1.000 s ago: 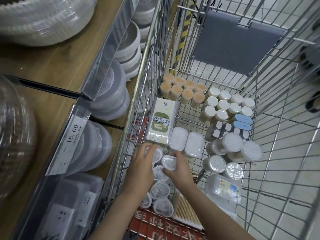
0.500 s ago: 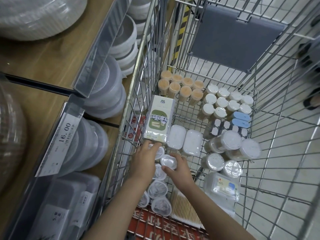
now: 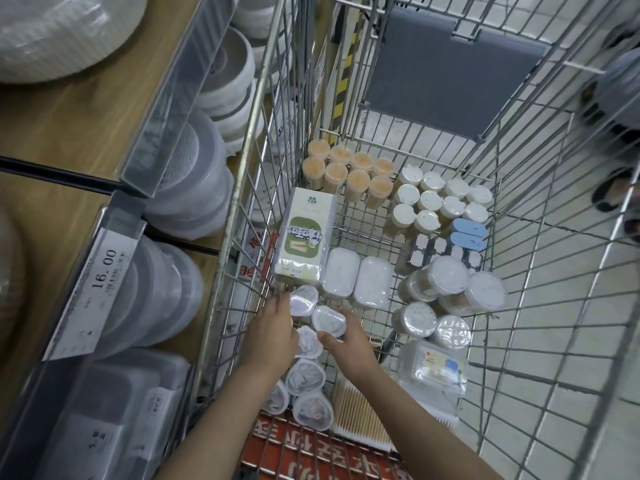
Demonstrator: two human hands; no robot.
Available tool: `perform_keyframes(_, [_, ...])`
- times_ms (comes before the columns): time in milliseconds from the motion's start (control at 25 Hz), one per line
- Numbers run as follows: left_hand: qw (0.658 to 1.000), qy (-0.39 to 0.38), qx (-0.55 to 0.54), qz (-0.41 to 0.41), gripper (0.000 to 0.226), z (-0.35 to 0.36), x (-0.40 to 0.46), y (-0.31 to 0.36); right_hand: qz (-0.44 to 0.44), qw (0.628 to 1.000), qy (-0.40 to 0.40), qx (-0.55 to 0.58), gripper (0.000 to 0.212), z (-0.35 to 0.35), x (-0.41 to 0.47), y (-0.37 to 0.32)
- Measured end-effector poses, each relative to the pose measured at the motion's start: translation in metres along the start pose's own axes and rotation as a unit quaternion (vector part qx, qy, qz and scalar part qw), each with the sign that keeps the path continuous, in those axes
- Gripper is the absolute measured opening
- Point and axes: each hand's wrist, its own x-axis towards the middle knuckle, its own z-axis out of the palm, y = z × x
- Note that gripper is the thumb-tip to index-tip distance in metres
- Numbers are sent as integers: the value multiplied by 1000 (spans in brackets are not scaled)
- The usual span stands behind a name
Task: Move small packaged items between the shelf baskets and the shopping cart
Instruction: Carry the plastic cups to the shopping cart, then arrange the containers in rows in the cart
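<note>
Two hands in the cart (image 3: pixel 519 306), right grip (image 3: pixel 349 344) grasping one small clear tub (image 3: pixel 328 322), left grip (image 3: pixel 273 336) unclear.

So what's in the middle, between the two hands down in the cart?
Small clear round tubs. The head view shows one pinched by the right hand, another by the left hand's fingertips, and one lying between the hands.

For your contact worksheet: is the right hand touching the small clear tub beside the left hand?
Touching: the head view shows the right hand pinching the small clear tub.
</note>
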Motion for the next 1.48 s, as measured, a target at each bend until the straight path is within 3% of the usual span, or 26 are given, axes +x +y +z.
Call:
perform_keyframes(240, [999, -33, 25, -21, 55, -14, -20, 8, 16, 1000, -1, 23, 40, -13, -21, -9])
perform_keyframes(360, [997, -58, 55, -3, 39, -34, -41, 16, 11, 998, 14, -66, 52, -33, -53, -19])
perform_keyframes(640, [993, -106, 29, 34, 29, -85, -109, 45, -14, 978, -15, -208, 39, -91, -155, -32])
perform_keyframes(800, [990, -127, 0, 54, 34, -102, -139, 61, -3, 967, -14, -253, 34, -112, -206, -31])
perform_keyframes(1120, [982, -169, -25, 80, 32, -124, -158, 89, 18, 974, 33, -225, 32, -123, -255, -32])
perform_keyframes(1480, [985, -140, -85, 48, 19, -129, -154, 105, -3, 980, 13, -197, 31, -161, -244, -48])
